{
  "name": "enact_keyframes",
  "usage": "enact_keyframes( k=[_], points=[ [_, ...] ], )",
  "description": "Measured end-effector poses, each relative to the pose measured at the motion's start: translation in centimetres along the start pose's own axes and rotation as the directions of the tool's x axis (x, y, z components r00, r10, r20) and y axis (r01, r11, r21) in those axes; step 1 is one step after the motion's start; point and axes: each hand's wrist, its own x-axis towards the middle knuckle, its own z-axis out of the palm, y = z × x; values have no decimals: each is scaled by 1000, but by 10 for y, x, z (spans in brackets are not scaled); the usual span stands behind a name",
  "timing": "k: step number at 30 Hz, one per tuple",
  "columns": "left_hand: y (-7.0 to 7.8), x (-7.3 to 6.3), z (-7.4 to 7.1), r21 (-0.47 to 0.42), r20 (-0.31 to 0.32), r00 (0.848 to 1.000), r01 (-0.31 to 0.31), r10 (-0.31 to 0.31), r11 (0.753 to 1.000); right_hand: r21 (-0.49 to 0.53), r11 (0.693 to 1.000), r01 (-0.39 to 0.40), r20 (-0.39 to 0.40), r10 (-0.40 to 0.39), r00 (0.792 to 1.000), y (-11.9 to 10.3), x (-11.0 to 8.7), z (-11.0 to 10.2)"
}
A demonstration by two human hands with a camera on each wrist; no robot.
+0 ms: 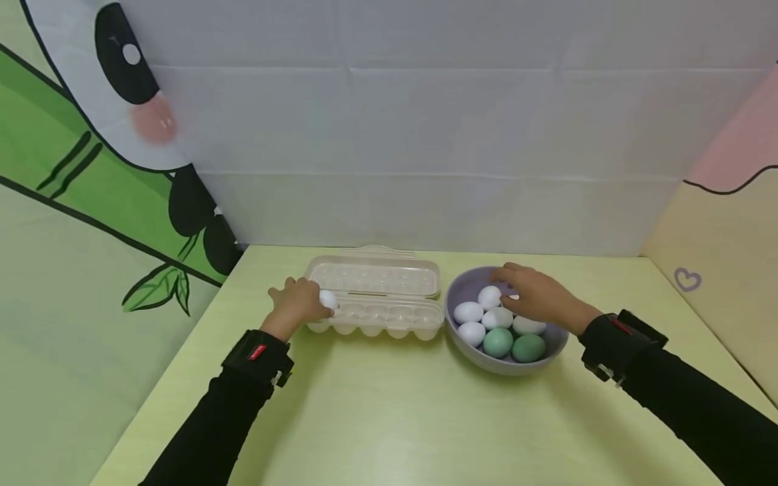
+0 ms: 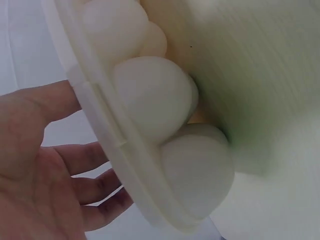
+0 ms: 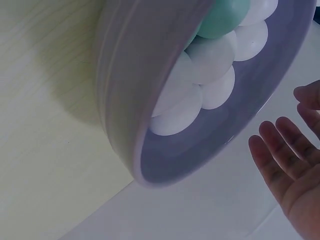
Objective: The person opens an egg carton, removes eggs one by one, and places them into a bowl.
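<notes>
My left hand [image 1: 296, 306] is at the left end of a clear plastic egg carton [image 1: 389, 312], its fingers bent around a white egg [image 1: 328, 300]. In the left wrist view the carton's rim hides that egg and the fingertips of the hand [image 2: 55, 165]. My right hand [image 1: 539, 293] is over a purple bowl [image 1: 464, 287] of white and green eggs, fingers spread and loosely bent. A white egg [image 1: 513, 297] shows partly between its thumb and fingers. From the right wrist view, the hand [image 3: 292, 160] stands beyond the bowl's rim with no egg visible in it.
The carton's lid [image 1: 373, 275] lies folded back toward the wall. Green eggs [image 1: 498, 343] sit at the bowl's near side. A pale wooden table [image 1: 389, 418] carries everything, with a printed cloth wall [image 1: 425, 135] behind it.
</notes>
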Motion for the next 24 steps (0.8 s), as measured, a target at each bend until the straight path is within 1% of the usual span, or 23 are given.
enact_keyframes(
  k=[2,5,9,12,14,16,17,20,23,24],
  points=[
    [-2,-1,1,-5,-7,1000,1,-1,1000,6,1000,-11,2,11,1000,-4,-2,4],
    [-6,-3,2,-32,-16,1000,-6,6,999,10,1000,-8,0,8,1000,-9,-5,10],
    [-11,-5,2,-75,-37,999,-43,41,996,13,1000,-6,-8,6,1000,-16,-6,17],
    [-13,-7,0,-115,-92,993,-84,73,990,23,1000,-10,-2,10,1000,-19,-3,19],
    [-13,-8,-1,-176,-152,982,-141,115,974,32,999,-18,-1,18,1000,-22,-1,21],
    [-10,-9,-4,-250,-221,962,-212,158,945,43,999,-21,-7,21,1000,-27,1,22],
    [-8,-10,-5,-294,-254,951,-251,178,922,51,999,-19,-12,19,1000,-30,2,22],
    [5,-14,-8,-415,-332,918,-349,217,840,81,997,7,-29,-4,1000,-39,7,23],
    [23,-20,-10,-510,-379,893,-421,243,750,126,991,46,-35,-42,999,-51,15,24],
    [30,-22,-11,-538,-389,886,-440,252,719,156,987,47,-34,-42,999,-55,17,24]
  ],
)
